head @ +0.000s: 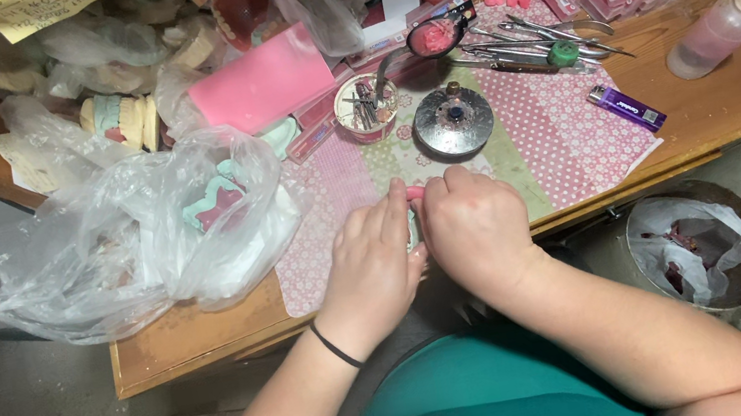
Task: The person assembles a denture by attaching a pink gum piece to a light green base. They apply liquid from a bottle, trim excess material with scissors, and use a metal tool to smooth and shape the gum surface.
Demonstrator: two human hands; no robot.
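Nearest: left hand (372, 263) and right hand (473, 225), pressed together at the surface (200, 334) edge, fingers of both clamped on a small pink piece (414, 192). At twelve o'clock, just beyond, round metal burner (453, 120); at ten o'clock, plastic bag (132, 240).

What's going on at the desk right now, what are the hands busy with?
A person sits at a cluttered wooden desk, both hands pressed together over a patterned mat. The left hand and right hand pinch a small pink piece between their fingertips; most of it is hidden. Just beyond them stands a round metal burner and a small cup of tools. A purple lighter lies to the right, clear plastic bags to the left.
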